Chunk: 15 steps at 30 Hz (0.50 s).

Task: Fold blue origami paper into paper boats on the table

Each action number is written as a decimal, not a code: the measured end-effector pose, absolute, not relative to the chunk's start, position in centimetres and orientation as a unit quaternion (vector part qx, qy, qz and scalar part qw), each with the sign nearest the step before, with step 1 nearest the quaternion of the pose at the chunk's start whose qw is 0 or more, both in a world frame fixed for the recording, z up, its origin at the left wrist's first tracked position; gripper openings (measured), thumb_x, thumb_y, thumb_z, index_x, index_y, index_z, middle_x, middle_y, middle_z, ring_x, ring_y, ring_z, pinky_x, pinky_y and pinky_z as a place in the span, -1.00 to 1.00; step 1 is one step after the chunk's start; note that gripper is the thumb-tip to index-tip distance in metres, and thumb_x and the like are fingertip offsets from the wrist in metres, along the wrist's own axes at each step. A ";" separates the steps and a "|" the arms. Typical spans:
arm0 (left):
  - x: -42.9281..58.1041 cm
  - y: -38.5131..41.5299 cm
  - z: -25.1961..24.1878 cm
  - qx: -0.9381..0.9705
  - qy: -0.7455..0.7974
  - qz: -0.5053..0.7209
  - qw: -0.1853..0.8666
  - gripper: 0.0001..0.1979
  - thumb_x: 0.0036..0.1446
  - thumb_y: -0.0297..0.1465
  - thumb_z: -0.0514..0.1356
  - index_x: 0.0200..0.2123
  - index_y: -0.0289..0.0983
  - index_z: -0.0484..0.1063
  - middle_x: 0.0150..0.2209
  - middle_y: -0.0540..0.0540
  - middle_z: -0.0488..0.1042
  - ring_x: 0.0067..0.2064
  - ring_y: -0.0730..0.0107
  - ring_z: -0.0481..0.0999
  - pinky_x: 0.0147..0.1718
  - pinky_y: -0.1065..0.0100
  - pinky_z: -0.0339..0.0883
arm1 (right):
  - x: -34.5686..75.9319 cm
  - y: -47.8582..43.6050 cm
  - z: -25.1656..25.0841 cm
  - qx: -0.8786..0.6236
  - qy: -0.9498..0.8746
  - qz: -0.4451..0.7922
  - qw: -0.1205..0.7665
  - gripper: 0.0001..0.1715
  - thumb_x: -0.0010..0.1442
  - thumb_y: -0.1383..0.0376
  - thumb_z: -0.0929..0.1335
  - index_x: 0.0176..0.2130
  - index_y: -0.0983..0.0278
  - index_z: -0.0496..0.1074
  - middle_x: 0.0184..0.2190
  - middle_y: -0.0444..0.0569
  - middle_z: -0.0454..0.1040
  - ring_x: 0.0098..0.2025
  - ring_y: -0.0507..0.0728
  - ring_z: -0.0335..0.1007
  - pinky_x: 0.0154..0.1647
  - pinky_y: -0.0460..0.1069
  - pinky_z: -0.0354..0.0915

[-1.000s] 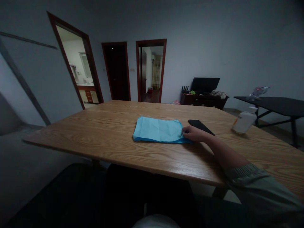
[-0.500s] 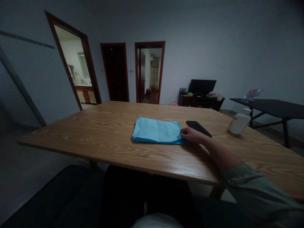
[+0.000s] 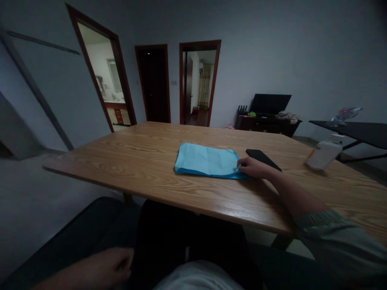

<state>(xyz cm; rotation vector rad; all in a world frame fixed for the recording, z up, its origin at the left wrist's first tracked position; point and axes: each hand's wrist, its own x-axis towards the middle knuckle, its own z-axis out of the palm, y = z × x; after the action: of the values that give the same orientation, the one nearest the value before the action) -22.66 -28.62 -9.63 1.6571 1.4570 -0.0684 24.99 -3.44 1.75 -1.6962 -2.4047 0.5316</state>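
Note:
A folded, creased sheet, pale blue on top with a brighter blue underside, lies on the wooden table; it looks like blue paper (image 3: 205, 160). My right hand (image 3: 252, 166) is at its right end, fingers pinched together around a small, thin, light-coloured item too small to name. A flat black phone-like slab (image 3: 263, 158) lies just beyond that hand. Low in the view, my left hand (image 3: 113, 264) hovers beside my dark-clothed leg, below the table edge. Motion smears its fingers, and nothing can be made out in them.
The wooden table (image 3: 145, 161) spans the middle of the view. A white bottle (image 3: 325, 154) stands at its right side. Farther off are a black side table (image 3: 359, 132) with a clear plastic item, a screen (image 3: 270, 104) on a dark cabinet, and several doorways.
My left hand has come into view at the lower left. The whole scene has shifted right and slightly up as my head turned. My right hand stays pinched at the paper's right end.

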 end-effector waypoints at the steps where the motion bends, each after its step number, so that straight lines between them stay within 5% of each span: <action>1: -21.8 -27.8 -8.8 0.695 0.589 -0.003 0.412 -0.73 0.09 -0.15 0.10 -0.33 -0.21 0.42 -0.33 -0.01 0.46 -0.28 0.33 0.38 -0.31 0.36 0.24 | 25.1 -3.4 1.7 -0.564 -0.804 0.176 0.074 -0.79 0.04 0.25 0.28 -0.34 0.30 0.45 -0.52 -0.11 0.34 -0.47 0.04 0.22 -0.46 -0.07 0.11; 10: -11.5 -18.5 3.4 0.871 0.398 0.280 0.066 -0.84 0.13 -0.28 0.08 -0.33 -0.15 0.44 -0.24 -0.10 0.47 -0.14 0.25 0.40 -0.06 0.24 0.21 | 25.4 -3.8 2.4 -0.556 -0.808 0.168 0.098 -0.82 0.02 0.28 0.31 -0.35 0.29 0.46 -0.47 -0.08 0.43 -0.42 0.07 0.31 -0.42 -0.08 0.16; 15: -9.5 -5.6 4.9 0.846 0.464 0.254 0.059 -0.70 0.14 -0.19 0.08 -0.17 -0.21 0.48 -0.13 -0.13 0.49 -0.07 0.19 0.43 -0.01 0.24 0.22 | 25.7 -3.9 2.7 -0.569 -0.799 0.095 0.168 -0.80 0.04 0.29 0.30 -0.30 0.29 0.45 -0.45 -0.05 0.45 -0.42 0.06 0.34 -0.43 -0.09 0.16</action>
<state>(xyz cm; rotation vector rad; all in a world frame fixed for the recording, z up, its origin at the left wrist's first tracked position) -9.48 -5.64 4.92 2.5640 1.4058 0.7709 25.73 -3.90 2.65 -1.6189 -2.2738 0.2710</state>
